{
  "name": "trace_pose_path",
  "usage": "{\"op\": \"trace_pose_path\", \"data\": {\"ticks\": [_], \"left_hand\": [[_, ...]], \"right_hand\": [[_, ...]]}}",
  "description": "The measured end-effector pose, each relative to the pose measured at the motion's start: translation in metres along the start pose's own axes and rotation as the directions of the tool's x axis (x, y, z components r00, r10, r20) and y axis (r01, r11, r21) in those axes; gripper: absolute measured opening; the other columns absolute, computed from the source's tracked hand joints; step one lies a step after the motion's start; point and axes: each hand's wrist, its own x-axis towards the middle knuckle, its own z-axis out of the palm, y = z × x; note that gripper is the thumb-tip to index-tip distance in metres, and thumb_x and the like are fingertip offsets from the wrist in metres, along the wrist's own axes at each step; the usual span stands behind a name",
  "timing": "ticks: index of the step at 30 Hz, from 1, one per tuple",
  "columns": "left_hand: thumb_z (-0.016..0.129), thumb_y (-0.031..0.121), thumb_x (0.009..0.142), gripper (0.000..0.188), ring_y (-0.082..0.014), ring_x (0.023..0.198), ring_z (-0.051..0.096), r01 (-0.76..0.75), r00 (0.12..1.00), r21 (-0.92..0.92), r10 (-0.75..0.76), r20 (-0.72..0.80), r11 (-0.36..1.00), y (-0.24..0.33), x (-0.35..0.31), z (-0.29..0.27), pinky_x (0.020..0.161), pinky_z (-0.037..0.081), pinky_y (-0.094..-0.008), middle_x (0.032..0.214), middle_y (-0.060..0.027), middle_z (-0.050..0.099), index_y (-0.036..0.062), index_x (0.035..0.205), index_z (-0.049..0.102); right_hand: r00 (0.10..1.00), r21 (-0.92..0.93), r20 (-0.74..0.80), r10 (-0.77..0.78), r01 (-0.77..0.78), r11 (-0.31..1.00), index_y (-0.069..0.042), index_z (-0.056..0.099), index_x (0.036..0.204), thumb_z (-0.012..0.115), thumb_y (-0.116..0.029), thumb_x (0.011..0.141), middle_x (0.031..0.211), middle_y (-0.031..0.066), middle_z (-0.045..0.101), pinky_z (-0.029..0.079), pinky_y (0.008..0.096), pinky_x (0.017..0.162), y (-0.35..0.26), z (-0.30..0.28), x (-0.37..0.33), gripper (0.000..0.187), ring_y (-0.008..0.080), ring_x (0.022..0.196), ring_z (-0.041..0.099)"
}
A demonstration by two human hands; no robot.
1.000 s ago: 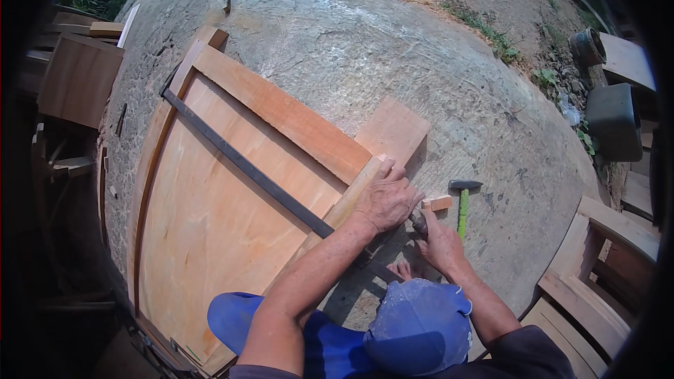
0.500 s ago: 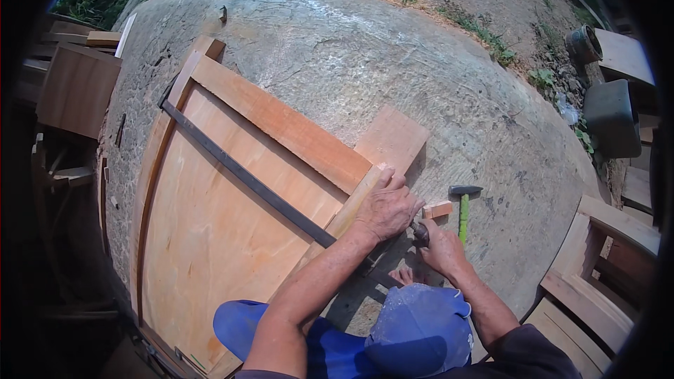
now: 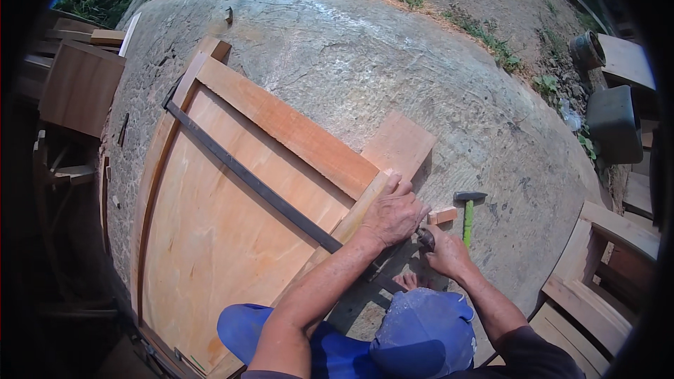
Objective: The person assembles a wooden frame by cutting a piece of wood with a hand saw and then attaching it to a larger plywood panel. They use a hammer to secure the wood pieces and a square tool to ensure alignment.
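Observation:
A wooden panel frame lies tilted on the ground before me, with a pale plywood sheet inside it. My left hand presses on the frame's near right corner, its bent fingers closed over the edge. My right hand is wrapped round the dark handle of a hand tool at that corner; the tool's working end is hidden by my left hand. Across the panel runs a long dark metal bar clamp, passing under my left forearm. A flat wooden board sticks out beyond the corner.
A hammer with a green handle lies right of my hands, beside a small wood block. My blue-clothed knees are close below. Wooden frames stand at right, near a grey container; stacked wood is at left.
The whole view has shifted slightly, so things sit a little further right and lower. The right hand's tool handle has tilted a bit; both hands keep their places at the corner.

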Motion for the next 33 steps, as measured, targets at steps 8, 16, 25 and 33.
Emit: {"op": "trace_pose_path", "data": {"ticks": [8,16,25,33], "left_hand": [[0.063,0.029,0.097,0.032,-0.0251,0.096,0.059,-0.052,0.998,-0.028,0.051,-0.024,0.998,0.004,0.011,0.000,0.113,0.035,-0.0458,0.072,-0.0087,0.061,0.0082,0.072,0.066],[0.064,0.028,0.096,0.030,-0.0243,0.096,0.060,-0.002,0.999,0.024,0.003,-0.050,1.000,0.002,0.000,0.005,0.112,0.035,-0.0457,0.074,-0.0086,0.062,0.0071,0.075,0.068],[0.064,0.027,0.096,0.025,-0.0274,0.101,0.061,0.010,0.995,0.027,-0.013,0.097,1.000,0.012,0.009,-0.002,0.109,0.039,-0.0453,0.085,-0.0099,0.068,0.0065,0.084,0.072],[0.062,0.029,0.098,0.024,-0.0325,0.110,0.060,0.322,0.898,0.114,-0.265,-0.351,0.940,-0.074,0.010,-0.051,0.098,0.046,-0.0449,0.109,-0.0109,0.068,0.0075,0.100,0.073]], "right_hand": [[0.751,0.466,0.659,-0.029,-0.379,0.800,-0.001,0.061,0.093,0.071,-0.011,0.083,0.071,0.0073,0.062,0.042,0.0304,0.041,0.026,-0.038,0.024,0.017,0.0149,0.046,0.055],[1.000,0.030,0.022,0.001,-0.002,1.000,0.000,0.057,0.093,0.074,-0.017,0.082,0.081,0.0234,0.069,0.053,0.0509,0.070,0.003,-0.004,-0.004,0.026,0.0488,0.084,0.067],[0.843,0.424,0.530,-0.089,-0.172,0.889,-0.005,0.062,0.090,0.072,-0.008,0.079,0.070,0.0005,0.058,0.044,0.0297,0.050,0.025,-0.031,0.020,0.014,0.0107,0.059,0.055],[0.940,0.209,-0.328,-0.098,0.173,0.963,-0.005,0.060,0.122,0.077,-0.025,0.086,0.099,0.0162,0.063,0.051,0.0471,0.085,0.049,-0.028,-0.013,0.045,0.0359,0.096,0.065]]}}
